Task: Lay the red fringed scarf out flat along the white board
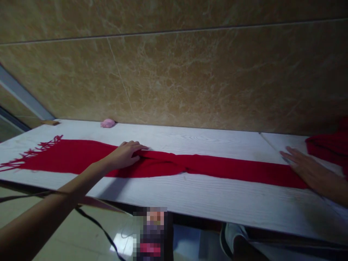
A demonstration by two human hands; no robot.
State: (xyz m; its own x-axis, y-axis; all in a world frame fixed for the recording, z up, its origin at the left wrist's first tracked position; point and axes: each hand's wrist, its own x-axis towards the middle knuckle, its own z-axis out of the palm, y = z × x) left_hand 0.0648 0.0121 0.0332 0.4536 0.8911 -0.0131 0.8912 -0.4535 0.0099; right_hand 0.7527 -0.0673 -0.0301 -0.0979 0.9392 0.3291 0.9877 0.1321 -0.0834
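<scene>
A long red scarf (168, 165) lay stretched across the white table (206, 197), running from its fringed end at the left of the frame to the right side. The left hand (125, 155) rested on the scarf left of centre, fingers bent over a bunched fold; whether they pinched the cloth could not be told. The right hand (307, 168) lay flat and open on the scarf's right end. 1 small pink object (108, 123) sat by the wall at upper left, and more red cloth (330, 146) lay at the right edge.
</scene>
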